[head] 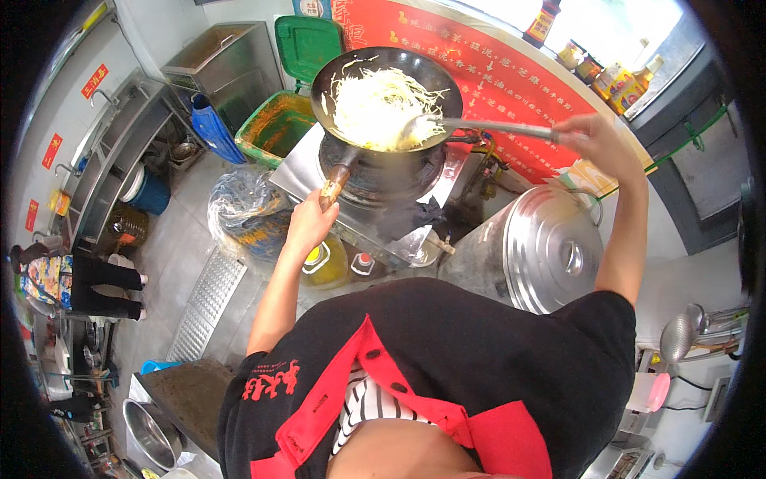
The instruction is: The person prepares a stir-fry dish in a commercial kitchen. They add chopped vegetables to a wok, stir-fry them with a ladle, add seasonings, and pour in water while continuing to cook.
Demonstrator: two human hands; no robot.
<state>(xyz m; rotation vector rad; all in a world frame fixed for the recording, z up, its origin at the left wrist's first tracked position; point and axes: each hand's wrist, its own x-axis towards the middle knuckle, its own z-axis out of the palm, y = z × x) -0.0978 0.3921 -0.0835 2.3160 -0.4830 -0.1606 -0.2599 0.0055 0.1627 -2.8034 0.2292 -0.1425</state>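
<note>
My left hand (312,223) grips the wooden handle (335,184) of a black wok (326,75), which is lifted above the round burner of a steel stove (299,167). Pale shredded vegetable strands (377,102) fill much of the wok; bright glare hides part of them. With my right hand (592,141) I hold the long handle of a metal ladle (508,127), slightly blurred, its bowl down among the strands at the wok's right side.
A lidded steel pot (553,245) stands right of the stove. Left are an open green bin (245,135) and a plastic-wrapped bundle (239,209). Oil jugs (326,269) stand below the stove's front edge. Bottles (622,84) line the ledge. Another person (78,284) stands far left by the shelving.
</note>
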